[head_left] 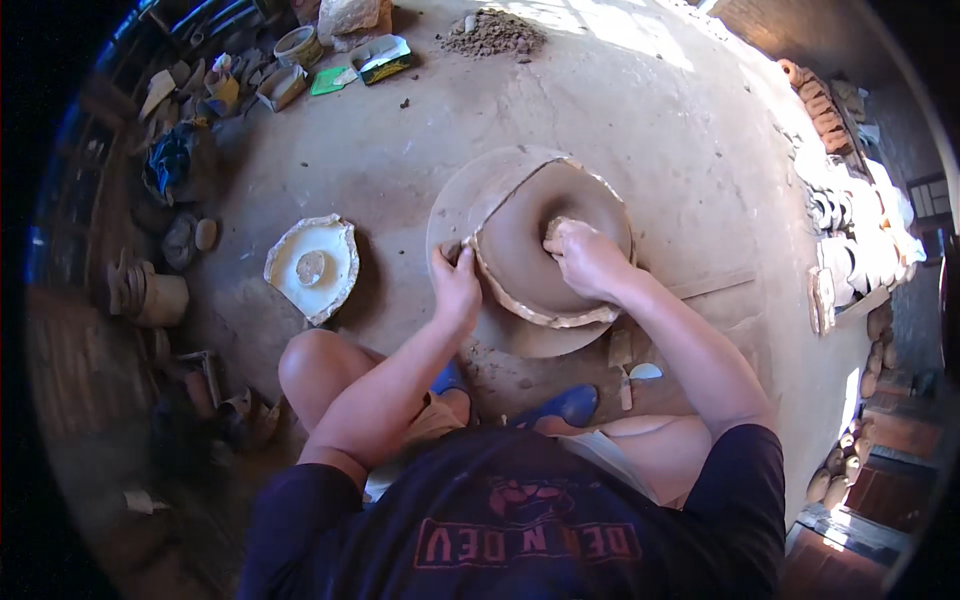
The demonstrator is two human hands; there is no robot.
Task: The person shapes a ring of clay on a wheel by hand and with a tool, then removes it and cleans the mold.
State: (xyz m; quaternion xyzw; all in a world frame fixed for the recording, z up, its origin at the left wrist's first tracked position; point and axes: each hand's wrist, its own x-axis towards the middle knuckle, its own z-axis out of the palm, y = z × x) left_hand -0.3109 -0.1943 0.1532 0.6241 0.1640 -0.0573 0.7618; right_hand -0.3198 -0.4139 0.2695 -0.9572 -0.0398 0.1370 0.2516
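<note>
A round brown clay form (530, 275) sits inside a rough, pale-edged mould (590, 318) on a flat wheel disc (450, 190). My left hand (455, 280) grips the mould's left rim, fingers bent over the edge. My right hand (585, 260) is closed at the hollow in the clay's middle, around a small pale piece that I cannot make out. A white mould piece with a round centre knob (335, 255) lies on the floor to the left. A flat tool (625, 385) and a pale crescent piece (648, 371) lie below the wheel near my right forearm.
Containers (385, 58), a green flat piece (330, 82) and a heap of dry clay crumbs (490, 35) stand at the back. Pots (160, 298) and clutter line the left side. Stacked terracotta and grey pieces (830, 125) run along the right wall. A board (715, 283) lies right of the wheel.
</note>
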